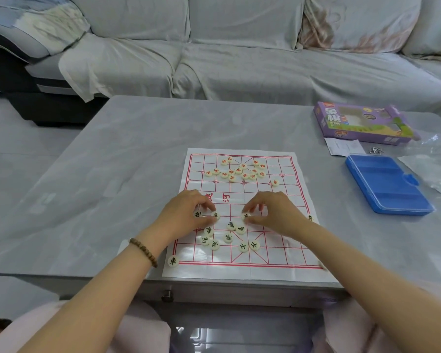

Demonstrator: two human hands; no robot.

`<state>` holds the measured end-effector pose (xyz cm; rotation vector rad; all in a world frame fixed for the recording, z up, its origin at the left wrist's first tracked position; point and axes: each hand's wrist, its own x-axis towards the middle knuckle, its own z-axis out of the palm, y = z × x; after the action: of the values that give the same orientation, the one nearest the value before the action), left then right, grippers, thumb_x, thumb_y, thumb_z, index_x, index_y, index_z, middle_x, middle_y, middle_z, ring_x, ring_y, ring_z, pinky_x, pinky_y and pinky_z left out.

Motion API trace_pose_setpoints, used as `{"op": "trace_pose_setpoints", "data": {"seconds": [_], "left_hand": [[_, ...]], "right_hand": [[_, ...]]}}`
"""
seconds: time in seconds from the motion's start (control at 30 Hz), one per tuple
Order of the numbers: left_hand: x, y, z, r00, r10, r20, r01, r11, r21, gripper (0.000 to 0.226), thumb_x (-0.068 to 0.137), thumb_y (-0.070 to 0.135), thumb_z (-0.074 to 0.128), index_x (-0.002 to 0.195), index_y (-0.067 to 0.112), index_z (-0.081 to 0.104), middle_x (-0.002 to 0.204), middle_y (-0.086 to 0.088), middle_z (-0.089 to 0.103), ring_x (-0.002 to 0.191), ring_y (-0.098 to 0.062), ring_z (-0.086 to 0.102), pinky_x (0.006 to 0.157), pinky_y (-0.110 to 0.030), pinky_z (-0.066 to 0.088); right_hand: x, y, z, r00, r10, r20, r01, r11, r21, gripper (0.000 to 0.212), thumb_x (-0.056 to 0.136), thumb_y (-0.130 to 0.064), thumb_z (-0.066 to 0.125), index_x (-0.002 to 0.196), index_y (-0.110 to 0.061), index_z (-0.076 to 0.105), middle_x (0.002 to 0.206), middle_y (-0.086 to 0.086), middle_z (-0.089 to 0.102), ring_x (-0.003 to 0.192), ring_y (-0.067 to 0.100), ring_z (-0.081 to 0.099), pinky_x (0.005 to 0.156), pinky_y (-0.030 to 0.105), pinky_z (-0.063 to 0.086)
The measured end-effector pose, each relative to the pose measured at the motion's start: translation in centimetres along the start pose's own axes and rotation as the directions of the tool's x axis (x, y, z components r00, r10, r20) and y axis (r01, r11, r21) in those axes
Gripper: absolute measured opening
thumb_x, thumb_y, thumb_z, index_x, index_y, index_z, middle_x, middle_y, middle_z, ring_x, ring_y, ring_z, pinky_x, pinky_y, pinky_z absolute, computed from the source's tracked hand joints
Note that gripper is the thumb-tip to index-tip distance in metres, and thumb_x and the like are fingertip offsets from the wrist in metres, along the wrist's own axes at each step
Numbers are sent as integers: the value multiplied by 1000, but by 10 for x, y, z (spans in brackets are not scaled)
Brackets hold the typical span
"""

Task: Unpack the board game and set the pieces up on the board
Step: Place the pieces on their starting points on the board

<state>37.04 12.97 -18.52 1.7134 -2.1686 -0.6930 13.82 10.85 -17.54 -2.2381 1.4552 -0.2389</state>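
Note:
A white paper board (pixel 285 240) with a red grid lies near the table's front edge. Several cream discs with red characters (pixel 236 170) cluster at its far side. Cream discs with black characters (pixel 228 237) lie loose on the near half. One black-marked disc (pixel 173 261) sits at the near left corner, another (pixel 310 218) at the right edge. My left hand (pixel 186 215) pinches a black-marked disc (pixel 215 215) between thumb and forefinger. My right hand (pixel 273 212) pinches another black-marked disc (pixel 245 216) the same way. Both discs rest on the board.
A blue plastic case (pixel 388 184) lies to the right of the board. Behind it are the purple game box (pixel 362 123), a paper slip (pixel 345 147) and a clear plastic bag (pixel 430 164). A grey covered sofa (pixel 239 59) stands beyond the table.

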Motion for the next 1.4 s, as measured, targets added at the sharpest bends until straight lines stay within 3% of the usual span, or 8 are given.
{"op": "trace_pose_setpoints", "data": {"seconds": [0.3, 0.4, 0.5, 0.67, 0.87, 1.17, 1.4], "left_hand": [[-14, -19, -16, 996, -90, -25, 89, 995, -33, 27, 78, 45, 69, 99, 31, 62, 93, 14, 58, 89, -5, 53, 78, -23, 47], [-18, -22, -12, 995, -84, -55, 81, 995, -55, 24, 77, 41, 72, 96, 28, 64, 92, 13, 60, 88, -6, 54, 76, -21, 45], [-22, -27, -18, 996, -81, 23, 83, 992, -92, 20, 77, 34, 73, 95, 31, 65, 91, 15, 61, 85, -6, 55, 70, -15, 41], [-26, -23, -19, 996, -72, 54, 72, 997, -14, 46, 77, 40, 73, 117, 38, 51, 98, 15, 56, 87, -5, 49, 79, -20, 42], [-23, -20, -19, 994, -14, 107, 16, 1000, -16, 25, 77, 41, 72, 100, 40, 63, 98, 18, 57, 92, -3, 49, 80, -22, 44], [-27, -15, -16, 998, -18, 54, 20, 999, -29, 22, 77, 44, 71, 95, 34, 63, 94, 14, 57, 90, -6, 50, 73, -19, 41], [-32, -13, -20, 993, -15, 116, 13, 1000, 14, 39, 81, 40, 68, 117, 38, 55, 104, 16, 51, 97, -4, 47, 82, -20, 39]], "right_hand": [[1, -10, -5, 992, 22, -121, 1, 983, 184, 23, 84, -32, 66, 106, -27, 64, 101, -10, 61, 86, 6, 54, 74, 9, 39], [-1, -14, -3, 991, 16, -131, 11, 979, 201, 21, 84, -31, 65, 105, -27, 64, 104, -8, 62, 87, 6, 54, 73, 8, 38], [-3, -15, 0, 992, 1, -125, 24, 979, 201, 20, 85, -31, 65, 105, -27, 64, 105, -9, 63, 87, 4, 54, 74, 8, 39], [-5, -20, 1, 992, -8, -128, 33, 980, 194, 19, 85, -30, 64, 104, -28, 64, 103, -9, 63, 86, 2, 53, 73, 7, 38], [-6, -25, 2, 991, -30, -131, 55, 980, 190, 20, 85, -28, 64, 105, -27, 65, 103, -10, 63, 86, 2, 54, 74, 7, 39], [-8, -29, 4, 992, -36, -122, 60, 979, 195, 17, 86, -26, 64, 102, -28, 64, 100, -12, 61, 84, 1, 54, 73, 6, 39], [-3, -33, 3, 989, -48, -137, 74, 979, 192, 16, 85, -28, 64, 101, -31, 63, 101, -12, 62, 85, 0, 54, 74, 7, 38]]}}
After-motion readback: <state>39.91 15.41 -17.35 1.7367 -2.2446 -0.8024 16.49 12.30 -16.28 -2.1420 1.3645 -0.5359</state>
